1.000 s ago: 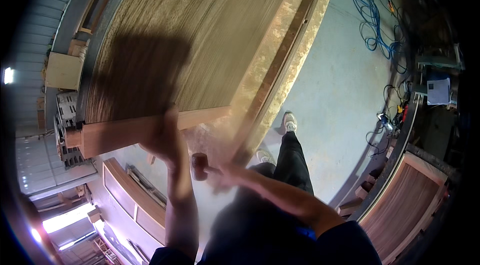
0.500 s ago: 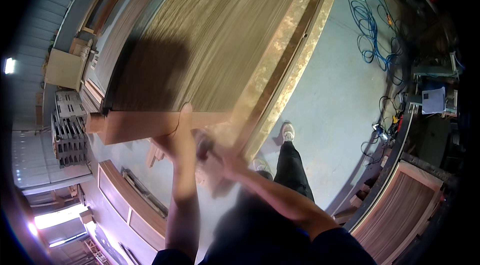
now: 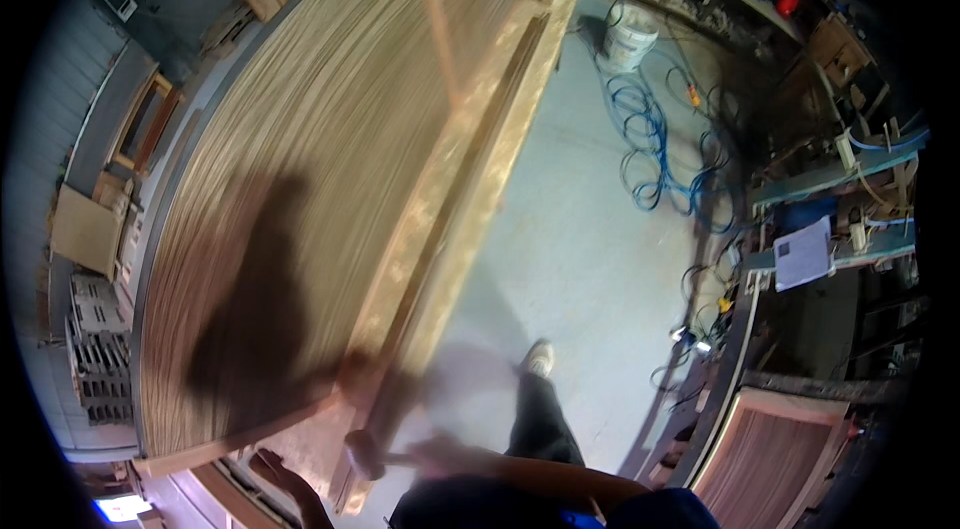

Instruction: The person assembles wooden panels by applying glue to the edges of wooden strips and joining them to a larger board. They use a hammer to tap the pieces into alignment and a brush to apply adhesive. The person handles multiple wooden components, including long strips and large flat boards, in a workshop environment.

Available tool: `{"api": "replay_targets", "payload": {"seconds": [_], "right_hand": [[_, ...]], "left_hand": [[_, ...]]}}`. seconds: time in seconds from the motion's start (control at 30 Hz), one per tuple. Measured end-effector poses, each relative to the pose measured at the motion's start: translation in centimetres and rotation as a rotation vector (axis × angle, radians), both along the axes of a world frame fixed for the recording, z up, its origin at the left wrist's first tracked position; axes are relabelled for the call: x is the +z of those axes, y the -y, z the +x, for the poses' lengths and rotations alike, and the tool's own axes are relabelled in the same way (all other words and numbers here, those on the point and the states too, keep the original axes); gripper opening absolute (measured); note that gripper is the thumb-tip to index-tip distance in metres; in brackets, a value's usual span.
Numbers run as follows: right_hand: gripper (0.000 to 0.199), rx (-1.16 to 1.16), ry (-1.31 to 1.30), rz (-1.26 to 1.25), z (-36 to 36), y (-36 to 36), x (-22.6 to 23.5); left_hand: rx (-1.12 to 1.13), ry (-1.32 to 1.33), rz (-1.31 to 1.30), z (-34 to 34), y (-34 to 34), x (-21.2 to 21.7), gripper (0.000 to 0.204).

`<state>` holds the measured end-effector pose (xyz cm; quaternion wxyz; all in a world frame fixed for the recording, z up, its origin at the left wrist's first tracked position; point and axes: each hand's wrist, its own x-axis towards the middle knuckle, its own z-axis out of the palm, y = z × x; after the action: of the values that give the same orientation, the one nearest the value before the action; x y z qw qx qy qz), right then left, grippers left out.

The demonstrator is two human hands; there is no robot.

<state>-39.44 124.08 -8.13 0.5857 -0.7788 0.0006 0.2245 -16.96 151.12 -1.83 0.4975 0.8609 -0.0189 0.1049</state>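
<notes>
Stacked slatted blocks (image 3: 100, 349): far left, beyond the panel; piled one on another, probably to save floor space.
End strip (image 3: 240, 436): reddish wood, running along the panel's near end; its length matches that edge, which suggests it is placed there as edging.
Left hand (image 3: 282, 477): just beside the end strip, on its near side; fingers extended and loosely parted, gripping nothing visible. The position would suit steadying the strip, though contact cannot be confirmed.
Panel (image 3: 330, 109): large, wood-grained, lying flat, with its long side beside the bench ledge; the flat lie presumably gives broad support. A dark shadow falls on its near half.
Mallet (image 3: 364, 455): rounded head to the left, over the near end of the bench ledge; handle pointing right.
Right hand (image 3: 448, 455): blurred, fingers apparently closed round the mallet's handle; gripped well back, leaving the head clear of the knuckles.
Bench ledge (image 3: 488, 169): pale, mottled, with a dark lengthwise groove; separates panel from walkway.
Bucket (image 3: 630, 41): white, upright on the floor.
Hose (image 3: 645, 154): blue, in loose loops, likely laid aside from the bench.
Framed panel (image 3: 765, 464): lower right, dark grain within a paler border.
</notes>
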Motion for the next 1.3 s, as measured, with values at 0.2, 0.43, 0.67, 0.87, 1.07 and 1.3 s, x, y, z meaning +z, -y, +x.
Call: {"api": "replay_targets", "payload": {"seconds": [0.2, 0.43, 0.67, 0.87, 1.07, 1.3], "right_hand": [[0.037, -0.65, -0.239, -0.21, -11.3, 25.7, 0.5], [0.022, -1.382, -0.166, -0.059, -11.8, 53.6, 4.1], [0.024, -1.461, -0.05, -0.203, -6.1, 83.3, 1.6], [0.022, -1.467, -0.177, -0.101, 0.2, 104.0, 1.5], [0.023, -1.448, -0.157, 0.199, 9.9, 124.0, 6.9], [0.05, -1.029, 0.058, -0.44, 16.3, 153.2, 7.5]], "left_hand": [[-0.518, -0.245, 0.241, -8.0, 27.6, 0.4, 0.019], [-0.894, -0.4, 0.182, -6.7, 57.5, 0.2, 0.024], [-1.18, -0.176, -0.021, -3.7, 84.6, -4.0, 0.02], [-1.538, -0.221, -1.156, -3.0, 108.8, 24.8, 0.062], [-1.283, -0.256, -1.588, -2.2, 123.7, 34.1, 0.038], [-1.255, -0.374, -1.422, 1.5, 144.0, 27.9, 0.049]]}}
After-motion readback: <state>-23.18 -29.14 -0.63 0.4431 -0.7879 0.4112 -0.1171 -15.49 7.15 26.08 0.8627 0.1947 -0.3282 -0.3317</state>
